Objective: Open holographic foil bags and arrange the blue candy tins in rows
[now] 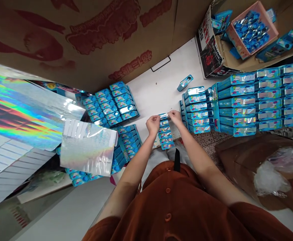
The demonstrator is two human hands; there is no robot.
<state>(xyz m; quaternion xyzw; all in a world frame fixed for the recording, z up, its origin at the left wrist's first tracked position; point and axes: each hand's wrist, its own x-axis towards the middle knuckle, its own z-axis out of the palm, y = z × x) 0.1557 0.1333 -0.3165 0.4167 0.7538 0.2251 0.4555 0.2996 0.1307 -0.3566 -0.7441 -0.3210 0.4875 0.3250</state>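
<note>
A short column of blue packs with shiny silver strips point(165, 135) lies in front of my body at the table's near edge. At the left end of its farthest pack is my left hand point(153, 125), thumb and fingertips pinched together. My right hand point(175, 117) is at the right end of the same pack, its fingertips also close together. A shiny strip shows between the two hands; whether they grip the strip or the pack is too small to tell. Beyond them, a single blue pack point(185, 82) lies apart on the white table point(156, 90).
Rows of blue packs stand left point(110, 103) and right point(237, 103). A silver holographic sheet point(88, 147) rests on packs at the left. A large cardboard box point(91, 40) walls the back. An open carton point(208, 50) at the right back holds a pink box of blue caps point(272, 31).
</note>
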